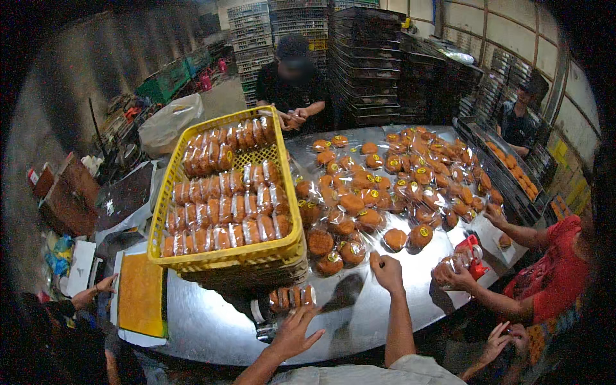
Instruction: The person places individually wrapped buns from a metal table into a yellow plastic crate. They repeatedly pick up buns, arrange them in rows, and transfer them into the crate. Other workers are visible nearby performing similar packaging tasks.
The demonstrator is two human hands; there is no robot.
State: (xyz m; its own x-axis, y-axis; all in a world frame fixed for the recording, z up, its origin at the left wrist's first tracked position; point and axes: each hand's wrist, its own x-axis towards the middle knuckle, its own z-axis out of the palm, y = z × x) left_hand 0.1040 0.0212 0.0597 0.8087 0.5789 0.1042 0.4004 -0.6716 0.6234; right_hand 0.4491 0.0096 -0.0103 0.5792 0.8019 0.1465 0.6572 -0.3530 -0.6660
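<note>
My left hand (294, 334), fingers spread and holding nothing, is just in front of a short row of wrapped round buns (291, 297) on the metal table. A tape dispenser (258, 312) stands partly hidden beside that row. Over the tabletop, my right hand (388, 274) has its fingers curled; whether anything small sits between them cannot be made out. Nearest to it are loose buns in clear film, one dark bun (419, 237) bearing a yellow sticker. Behind the row rises a yellow plastic crate (284, 248) with several rows of wrapped buns (226, 211) inside.
Wrapped buns (370, 192) heap across the table (202, 317). At right, a person in red handles wrapped buns (450, 272) beside a red tape dispenser (476, 262). Other people work around the table. A yellow board (140, 294) lies left; dark trays (365, 62) stack behind.
</note>
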